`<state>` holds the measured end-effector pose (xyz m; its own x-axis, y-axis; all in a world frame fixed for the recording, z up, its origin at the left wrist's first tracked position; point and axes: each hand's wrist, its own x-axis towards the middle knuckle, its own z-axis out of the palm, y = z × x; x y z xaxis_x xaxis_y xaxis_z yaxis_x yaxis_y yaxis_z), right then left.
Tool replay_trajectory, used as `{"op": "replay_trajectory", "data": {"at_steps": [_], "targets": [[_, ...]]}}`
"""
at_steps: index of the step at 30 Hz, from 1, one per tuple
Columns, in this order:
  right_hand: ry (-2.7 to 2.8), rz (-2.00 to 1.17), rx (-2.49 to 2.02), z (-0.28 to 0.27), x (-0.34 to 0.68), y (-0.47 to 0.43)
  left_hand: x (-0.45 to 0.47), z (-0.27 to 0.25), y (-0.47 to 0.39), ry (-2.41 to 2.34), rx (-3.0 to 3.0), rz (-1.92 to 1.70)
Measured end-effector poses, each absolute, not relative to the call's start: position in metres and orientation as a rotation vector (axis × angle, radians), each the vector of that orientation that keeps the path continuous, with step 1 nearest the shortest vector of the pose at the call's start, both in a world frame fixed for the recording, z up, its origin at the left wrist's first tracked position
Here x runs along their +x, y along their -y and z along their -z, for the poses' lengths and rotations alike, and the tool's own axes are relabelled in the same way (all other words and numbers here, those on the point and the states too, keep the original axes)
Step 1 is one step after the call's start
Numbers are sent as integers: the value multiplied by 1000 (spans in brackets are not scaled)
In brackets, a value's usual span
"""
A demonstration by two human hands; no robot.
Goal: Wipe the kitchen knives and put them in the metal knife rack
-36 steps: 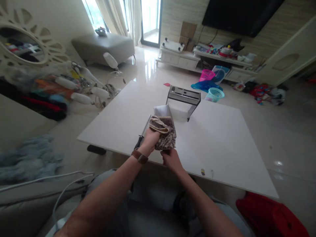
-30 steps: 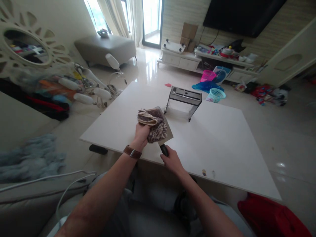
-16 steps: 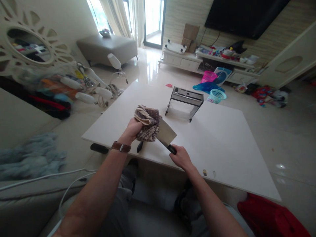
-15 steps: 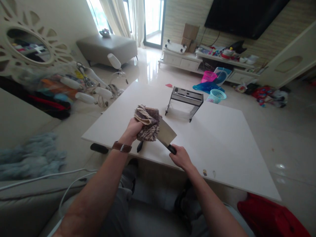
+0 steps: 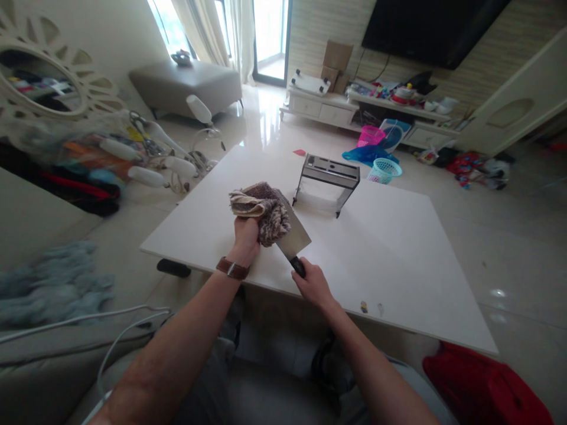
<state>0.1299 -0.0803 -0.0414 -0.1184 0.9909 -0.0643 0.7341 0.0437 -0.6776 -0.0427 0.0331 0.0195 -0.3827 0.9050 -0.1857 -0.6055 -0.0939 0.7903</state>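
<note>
- Brown-and-cream towel point(image 5: 271, 221) is bunched in my left hand point(image 5: 246, 234), pressed against the blade of the cleaver point(image 5: 296, 235) over the near part of the white table point(image 5: 390, 254).
- My right hand point(image 5: 312, 281) closes round the cleaver's handle.
- Compared with half a second ago, my hands are closer and more blade shows; the towel seems to be travelling along it.
- Far side: knife block point(image 5: 332, 169).

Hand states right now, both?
Left hand: closed, holding the cloth against the cleaver's blade.
Right hand: closed on the cleaver by its handle.
</note>
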Motion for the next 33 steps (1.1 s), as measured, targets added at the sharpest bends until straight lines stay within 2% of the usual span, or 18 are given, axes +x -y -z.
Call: {"op": "replay_trajectory", "data": {"at_steps": [9, 19, 33], "targets": [[1821, -830, -1726, 43, 118, 85, -1, 0, -7, -1129, 474, -1561], [1909, -797, -1756, 29, 123, 81, -30, -7, -32, -1022, 416, -1761], [1854, -800, -1796, 45, 119, 82, 13, 11, 2, -1139, 567, -1492]]}}
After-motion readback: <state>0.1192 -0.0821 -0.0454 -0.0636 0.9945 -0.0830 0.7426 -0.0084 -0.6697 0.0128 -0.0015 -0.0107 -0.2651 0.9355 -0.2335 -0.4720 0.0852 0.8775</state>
